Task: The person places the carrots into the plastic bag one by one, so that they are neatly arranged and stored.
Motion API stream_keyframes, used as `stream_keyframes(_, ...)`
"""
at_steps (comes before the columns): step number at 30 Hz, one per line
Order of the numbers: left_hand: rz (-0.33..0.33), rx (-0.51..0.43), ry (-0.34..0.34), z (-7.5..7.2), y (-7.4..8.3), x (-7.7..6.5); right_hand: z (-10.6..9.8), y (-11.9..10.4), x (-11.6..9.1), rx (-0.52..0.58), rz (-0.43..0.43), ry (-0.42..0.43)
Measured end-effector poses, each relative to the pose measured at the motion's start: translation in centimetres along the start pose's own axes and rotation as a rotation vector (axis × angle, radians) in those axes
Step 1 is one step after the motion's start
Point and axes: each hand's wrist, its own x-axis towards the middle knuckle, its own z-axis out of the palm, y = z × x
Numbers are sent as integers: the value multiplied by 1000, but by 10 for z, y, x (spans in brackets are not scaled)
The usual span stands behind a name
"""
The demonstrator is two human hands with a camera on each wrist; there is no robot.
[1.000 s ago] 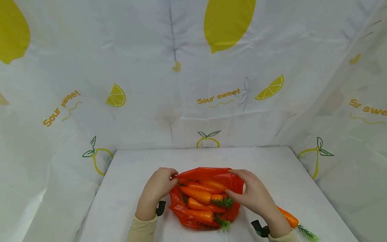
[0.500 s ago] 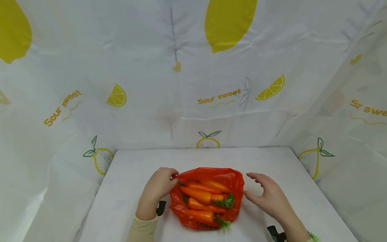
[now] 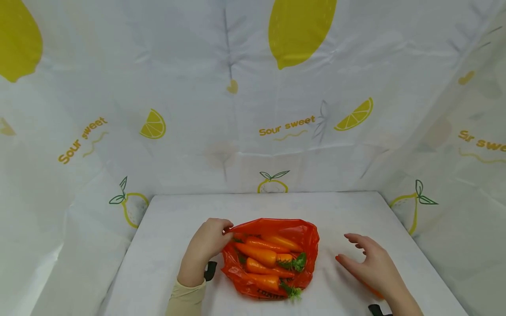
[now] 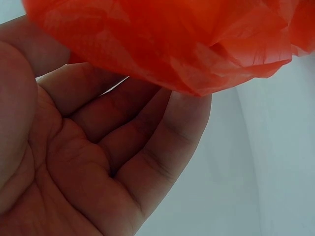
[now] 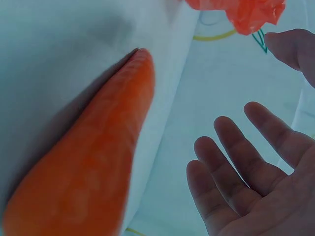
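Observation:
A red plastic bag [image 3: 308, 232] lies at mid-table in the head view, its mouth facing up and toward me. Several orange carrots [image 3: 258, 254] with green tops are inside it. My left hand [image 3: 205, 243] grips the bag's left rim between thumb and fingers; the left wrist view shows the red film [image 4: 172, 44] over the fingers. To the right of the bag, my right hand [image 3: 373, 263] holds nothing, its fingers spread and slightly bent. A loose carrot [image 5: 93, 157] lies on the table beside that hand, mostly hidden by it in the head view.
The white table [image 3: 178, 210] has its back edge against a white curtain [image 3: 189, 131] printed with lemons and lettering. More of the same curtain rises at both sides. Dark wrist straps [image 3: 210, 271] sit on the wrists.
My right hand has let go of the bag's right rim and moved right and toward me, over the loose carrot. The left hand has stayed on the bag.

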Motion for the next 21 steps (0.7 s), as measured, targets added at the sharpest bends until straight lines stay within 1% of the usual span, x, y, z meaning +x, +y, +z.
stream_keyframes(7, 5, -3, 8, -1, 0, -1, 1, 15, 3, 7, 99, -67)
stream_keyframes(15, -3, -6, 6, -1, 0, -1, 3, 28, 4, -20, 110, -116)
stream_keyframes(21, 3, 1, 16, 0, -1, -1, 9, 36, 8, -20, 154, -144)
